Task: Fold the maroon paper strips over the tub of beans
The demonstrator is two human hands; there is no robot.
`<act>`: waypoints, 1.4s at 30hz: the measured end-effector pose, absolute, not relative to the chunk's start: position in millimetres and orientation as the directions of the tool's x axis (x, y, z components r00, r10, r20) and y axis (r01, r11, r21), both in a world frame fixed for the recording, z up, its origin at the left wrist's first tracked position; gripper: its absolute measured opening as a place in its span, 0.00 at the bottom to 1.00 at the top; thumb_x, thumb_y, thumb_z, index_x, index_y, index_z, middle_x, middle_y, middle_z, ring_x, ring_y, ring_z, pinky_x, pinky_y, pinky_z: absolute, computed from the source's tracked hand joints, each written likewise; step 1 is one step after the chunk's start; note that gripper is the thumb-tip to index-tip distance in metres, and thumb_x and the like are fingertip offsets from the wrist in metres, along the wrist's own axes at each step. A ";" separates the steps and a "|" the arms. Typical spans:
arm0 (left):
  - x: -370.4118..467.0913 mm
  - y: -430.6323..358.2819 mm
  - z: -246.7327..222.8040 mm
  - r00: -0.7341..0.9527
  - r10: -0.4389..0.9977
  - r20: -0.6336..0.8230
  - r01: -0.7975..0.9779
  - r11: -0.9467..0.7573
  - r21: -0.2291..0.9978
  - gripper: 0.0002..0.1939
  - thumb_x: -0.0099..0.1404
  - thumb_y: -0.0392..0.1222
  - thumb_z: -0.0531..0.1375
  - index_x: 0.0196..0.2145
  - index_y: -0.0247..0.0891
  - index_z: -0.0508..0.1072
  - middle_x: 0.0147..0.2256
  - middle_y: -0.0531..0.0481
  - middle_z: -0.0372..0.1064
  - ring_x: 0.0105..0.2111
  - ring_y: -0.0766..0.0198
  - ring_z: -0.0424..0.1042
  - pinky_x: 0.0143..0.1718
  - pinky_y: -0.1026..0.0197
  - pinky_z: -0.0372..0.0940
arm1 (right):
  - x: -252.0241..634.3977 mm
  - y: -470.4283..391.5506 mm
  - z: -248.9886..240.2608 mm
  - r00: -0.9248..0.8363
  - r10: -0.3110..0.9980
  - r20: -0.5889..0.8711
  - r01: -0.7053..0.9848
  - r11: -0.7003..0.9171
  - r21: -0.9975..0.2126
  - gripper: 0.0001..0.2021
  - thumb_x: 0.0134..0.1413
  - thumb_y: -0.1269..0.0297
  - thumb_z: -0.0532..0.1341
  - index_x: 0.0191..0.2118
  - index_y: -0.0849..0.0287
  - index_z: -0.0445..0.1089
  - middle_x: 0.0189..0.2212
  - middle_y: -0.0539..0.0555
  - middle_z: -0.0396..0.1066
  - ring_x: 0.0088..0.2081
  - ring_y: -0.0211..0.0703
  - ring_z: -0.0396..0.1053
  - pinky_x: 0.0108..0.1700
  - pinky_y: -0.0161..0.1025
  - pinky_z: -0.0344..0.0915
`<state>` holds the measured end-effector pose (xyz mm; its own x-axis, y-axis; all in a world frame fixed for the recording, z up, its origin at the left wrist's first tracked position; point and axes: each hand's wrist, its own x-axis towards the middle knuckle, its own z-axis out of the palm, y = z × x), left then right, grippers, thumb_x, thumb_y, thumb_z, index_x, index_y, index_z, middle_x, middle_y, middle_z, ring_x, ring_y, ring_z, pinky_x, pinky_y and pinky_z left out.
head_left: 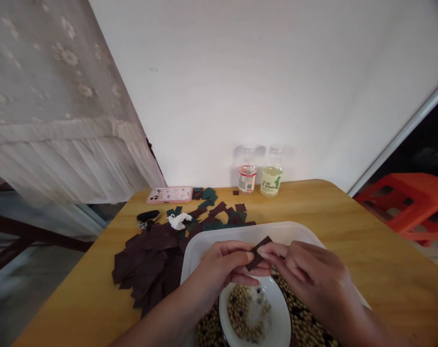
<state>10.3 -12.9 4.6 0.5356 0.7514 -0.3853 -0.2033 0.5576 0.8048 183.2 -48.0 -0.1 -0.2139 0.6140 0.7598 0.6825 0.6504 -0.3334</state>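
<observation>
A small dark brown rectangular piece (254, 260), paper or cloth, is held between my two hands above a white bowl. The thumb and fingers of my left hand (228, 262) pinch its lower left part. My right hand (309, 270) grips its right edge with thumb and forefinger. Below them, the bowl (282, 313) contains small round tan beads or seeds (239, 308) and a few dark ones. It rests in a white tray (291, 230) among many more tan and dark beads or seeds (302, 320).
A heap of dark brown pieces (150, 260) lies left of the tray, with dark green ones behind. Nearby are a crumpled white tissue (178, 221), a black object (148, 215) and a pink-cased phone (170, 194). Two bottles (247, 180) (271, 180) stand by the wall; an orange stool (410, 202) is right.
</observation>
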 end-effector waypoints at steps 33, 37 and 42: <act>10.5 -11.6 3.7 0.498 0.783 -0.374 -0.280 0.553 0.785 0.10 0.51 0.37 0.63 0.32 0.31 0.71 0.28 0.42 0.75 0.32 0.57 0.75 0.27 0.68 0.69 | 183.4 -45.1 -1.5 -0.201 0.632 0.748 0.697 0.629 -0.344 0.16 0.54 0.72 0.57 0.19 0.55 0.53 0.15 0.46 0.62 0.22 0.36 0.69 0.22 0.31 0.60; 11.3 -11.7 4.4 0.525 0.765 -0.374 -0.255 0.560 0.788 0.09 0.50 0.36 0.64 0.32 0.31 0.72 0.28 0.43 0.75 0.31 0.58 0.75 0.27 0.68 0.69 | 182.7 -45.9 -0.8 -0.224 0.632 0.742 0.677 0.648 -0.348 0.16 0.54 0.72 0.58 0.20 0.55 0.53 0.16 0.46 0.65 0.21 0.36 0.69 0.23 0.31 0.62; 9.6 -11.4 4.1 0.568 0.748 -0.344 -0.236 0.548 0.803 0.08 0.53 0.37 0.62 0.32 0.30 0.74 0.29 0.42 0.75 0.32 0.59 0.75 0.28 0.69 0.69 | 183.3 -45.4 -0.3 -0.185 0.626 0.757 0.680 0.638 -0.361 0.17 0.53 0.72 0.59 0.20 0.55 0.52 0.17 0.46 0.67 0.23 0.37 0.71 0.24 0.32 0.63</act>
<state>9.6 -11.4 4.1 0.5683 0.7476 -0.3437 -0.2357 0.5481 0.8025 183.3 -45.4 -0.3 -0.1853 0.6263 0.7572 0.6799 0.6381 -0.3614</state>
